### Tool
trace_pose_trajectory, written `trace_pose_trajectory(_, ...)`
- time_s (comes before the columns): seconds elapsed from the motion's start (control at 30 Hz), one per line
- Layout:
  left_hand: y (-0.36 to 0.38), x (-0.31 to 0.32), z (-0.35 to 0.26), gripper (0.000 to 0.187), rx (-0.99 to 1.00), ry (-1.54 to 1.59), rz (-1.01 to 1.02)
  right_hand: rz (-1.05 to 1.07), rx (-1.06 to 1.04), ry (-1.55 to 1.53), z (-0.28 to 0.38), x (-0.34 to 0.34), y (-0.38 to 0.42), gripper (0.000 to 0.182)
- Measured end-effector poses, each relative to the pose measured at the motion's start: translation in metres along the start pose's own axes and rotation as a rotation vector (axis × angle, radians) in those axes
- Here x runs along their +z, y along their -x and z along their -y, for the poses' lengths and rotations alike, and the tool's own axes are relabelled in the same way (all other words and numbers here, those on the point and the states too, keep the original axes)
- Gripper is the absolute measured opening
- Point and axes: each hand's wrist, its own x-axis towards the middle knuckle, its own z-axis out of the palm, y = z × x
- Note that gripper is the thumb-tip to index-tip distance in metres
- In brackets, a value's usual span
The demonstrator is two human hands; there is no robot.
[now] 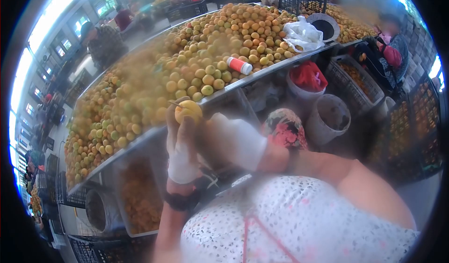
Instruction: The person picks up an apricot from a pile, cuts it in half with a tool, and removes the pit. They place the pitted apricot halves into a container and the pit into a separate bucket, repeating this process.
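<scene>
My left hand [180, 144], wrapped in white tape or a thin glove, holds a yellow apricot [188, 110] up by the near edge of a long metal table [140, 139]. My right hand [234, 141], in a white glove, is closed right beside the fruit; a thin blade-like tip pokes out at the fruit's left side, but what the right hand grips is blurred. A huge heap of yellow-orange apricots [187, 62] covers the table behind.
A red-and-white canister [239, 65] and a white plastic bag [303, 35] lie on the heap. Grey buckets [329, 118], a red bag [308, 76] and crates of fruit [140, 202] stand below and right. Other people sit at far left [105, 41] and right [390, 52].
</scene>
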Motion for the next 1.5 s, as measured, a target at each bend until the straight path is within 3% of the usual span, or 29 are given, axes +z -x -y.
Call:
trace_pose_trajectory(0.13, 0.002, 0.003, -0.001, 0.044, -0.056, 0.077, -0.057, -0.002, 0.024, 0.101, 0.006, -0.003, 0.002, 0.027)
trace_pose_trajectory(0.2, 0.003, 0.009, -0.007, 0.048, -0.054, 0.306, -0.013, -0.056, -0.016, 0.098, 0.014, -0.009, 0.001, 0.027)
trace_pose_trajectory(0.3, 0.004, 0.014, -0.015, 0.052, -0.042, 0.351, 0.047, -0.097, -0.057, 0.124, 0.025, -0.017, 0.0, 0.028)
trace_pose_trajectory(0.43, 0.003, 0.02, -0.016, 0.054, 0.026, 0.224, 0.047, -0.087, -0.07, 0.196, 0.025, -0.018, 0.004, 0.032)
trace_pose_trajectory(0.5, 0.003, 0.017, -0.008, 0.059, 0.078, 0.034, -0.098, -0.075, -0.054, 0.196, 0.024, -0.017, 0.005, 0.032)
trace_pose_trajectory(0.6, 0.002, 0.013, -0.009, 0.063, -0.035, 0.07, -0.076, -0.079, -0.027, 0.155, 0.032, -0.02, 0.002, 0.032)
trace_pose_trajectory(0.83, 0.002, 0.02, -0.016, 0.064, -0.082, 0.267, -0.022, -0.102, -0.032, 0.075, 0.037, -0.025, -0.004, 0.032)
trace_pose_trajectory(0.9, 0.007, 0.009, -0.008, 0.058, 0.043, -0.07, -0.019, -0.093, -0.018, 0.035, 0.042, -0.033, -0.001, 0.031)
trace_pose_trajectory(0.93, 0.006, 0.006, -0.005, 0.058, 0.042, -0.07, -0.02, -0.089, -0.009, 0.015, 0.044, -0.036, 0.001, 0.031)
trace_pose_trajectory(1.0, 0.004, 0.008, -0.011, 0.05, 0.414, -0.595, -0.03, -0.081, 0.007, -0.024, 0.048, -0.042, 0.004, 0.03)
trace_pose_trajectory(1.03, 0.005, 0.01, -0.016, 0.05, 0.414, -0.596, -0.031, -0.077, 0.015, -0.044, 0.049, -0.043, 0.005, 0.03)
trace_pose_trajectory(1.1, 0.007, 0.016, -0.026, 0.047, 0.07, -0.127, -0.054, -0.086, 0.035, -0.042, 0.05, -0.041, 0.003, 0.03)
trace_pose_trajectory(1.27, 0.007, 0.021, -0.027, 0.049, 0.033, -0.012, -0.086, -0.137, -0.032, -0.119, 0.029, -0.023, 0.001, 0.029)
trace_pose_trajectory(1.33, 0.008, 0.019, -0.025, 0.049, 0.019, -0.029, -0.072, -0.148, -0.1, 0.011, 0.03, -0.029, 0.005, 0.029)
trace_pose_trajectory(1.5, 0.009, 0.02, -0.028, 0.048, 0.003, -0.057, -0.077, -0.092, -0.003, -0.053, 0.034, -0.031, 0.005, 0.029)
